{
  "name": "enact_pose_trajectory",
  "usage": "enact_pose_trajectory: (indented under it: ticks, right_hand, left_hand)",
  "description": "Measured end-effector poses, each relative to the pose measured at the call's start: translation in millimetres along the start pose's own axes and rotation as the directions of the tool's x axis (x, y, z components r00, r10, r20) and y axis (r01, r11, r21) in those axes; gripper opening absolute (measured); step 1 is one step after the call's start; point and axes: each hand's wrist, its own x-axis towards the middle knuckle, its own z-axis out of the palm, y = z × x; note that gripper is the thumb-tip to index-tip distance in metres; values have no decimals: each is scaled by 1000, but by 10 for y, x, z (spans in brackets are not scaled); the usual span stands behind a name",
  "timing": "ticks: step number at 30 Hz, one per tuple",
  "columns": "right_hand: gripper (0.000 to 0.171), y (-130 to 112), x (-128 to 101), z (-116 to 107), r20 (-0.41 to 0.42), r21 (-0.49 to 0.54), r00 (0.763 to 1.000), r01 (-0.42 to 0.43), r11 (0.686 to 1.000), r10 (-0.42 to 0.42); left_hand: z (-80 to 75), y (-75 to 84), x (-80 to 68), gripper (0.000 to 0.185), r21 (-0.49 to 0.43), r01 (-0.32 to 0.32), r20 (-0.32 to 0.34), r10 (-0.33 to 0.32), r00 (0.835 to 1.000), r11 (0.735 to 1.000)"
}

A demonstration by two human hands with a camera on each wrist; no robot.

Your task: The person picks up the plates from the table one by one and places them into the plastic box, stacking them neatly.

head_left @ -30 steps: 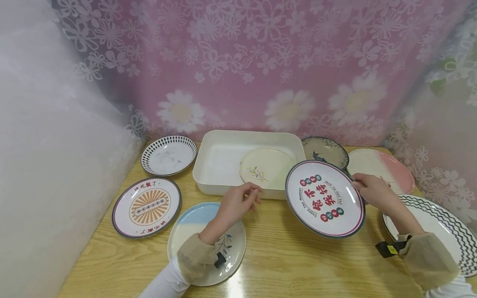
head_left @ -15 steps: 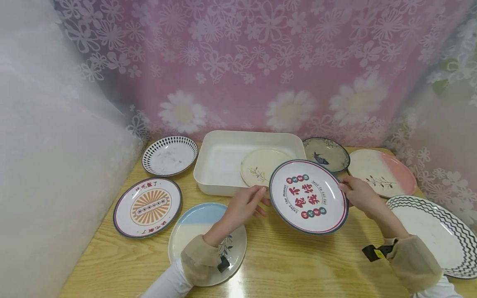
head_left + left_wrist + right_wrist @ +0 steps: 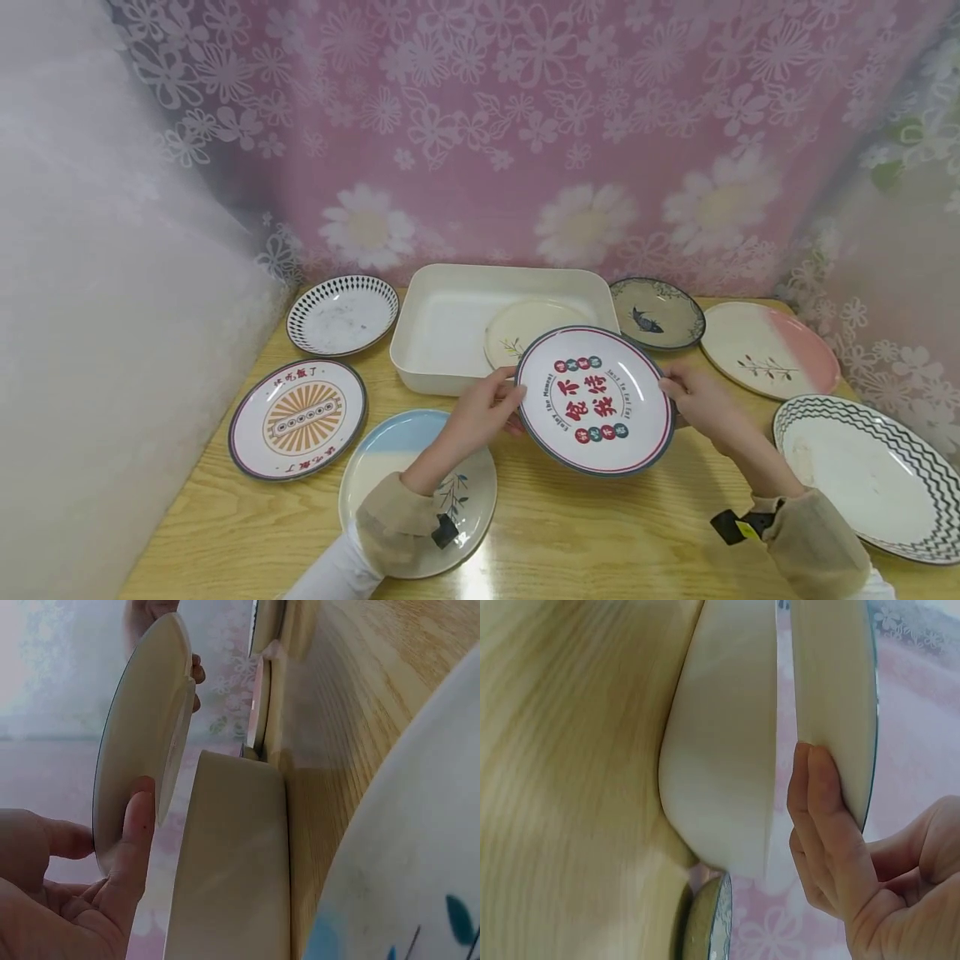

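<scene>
A round white plate (image 3: 595, 400) with red lettering and a dark blue rim is held up over the table, tilted toward me. My left hand (image 3: 481, 417) pinches its left edge, thumb on the rim and fingers underneath; the left wrist view shows the plate's plain underside (image 3: 139, 742) above those fingers. On the opposite edge my right hand (image 3: 701, 408) grips it, fingertips beneath in the right wrist view. Behind the plate stands a cream rectangular basin (image 3: 427, 382), and a cream plate (image 3: 517, 321) with a twig pattern lies inside it, partly hidden.
A blue-and-cream plate (image 3: 420, 425) lies under my left forearm. To the left are a sunburst plate (image 3: 300, 417) and a diamond-rimmed dish (image 3: 341, 312). At right sit a fish dish (image 3: 660, 312), a pink-and-cream plate (image 3: 765, 346) and a zigzag-rimmed oval plate (image 3: 862, 475).
The lettered plate has moved left with my right hand. My left hand, apart from it one second ago, has taken hold of its left edge.
</scene>
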Motion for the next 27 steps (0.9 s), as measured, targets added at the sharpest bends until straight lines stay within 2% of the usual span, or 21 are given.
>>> enact_pose_trajectory:
  ticks: [5, 12, 17, 24, 27]
  right_hand:
    - [33, -15, -33, 121, 24, 81, 1000, 14, 997, -16]
    - [34, -61, -61, 239, 10, 124, 1000, 3, 992, -5]
    - [37, -102, -77, 287, 13, 125, 1000, -13, 992, 12]
    - [38, -122, -73, 351, 24, 173, 1000, 6, 985, -10]
    - [38, -122, -74, 367, 32, 189, 999, 1, 982, -7]
  left_hand:
    - [-94, -21, -39, 44, -8, 39, -23, -39, 999, 999]
    - [-200, -59, -66, 46, -17, 76, -33, -76, 997, 997]
    - [-268, -79, -61, 48, -40, 101, -20, -102, 995, 994]
    - [-364, -39, -94, 48, -63, 143, -2, -143, 990, 988]
    - [-396, -48, -100, 48, -76, 141, 11, -141, 990, 987]
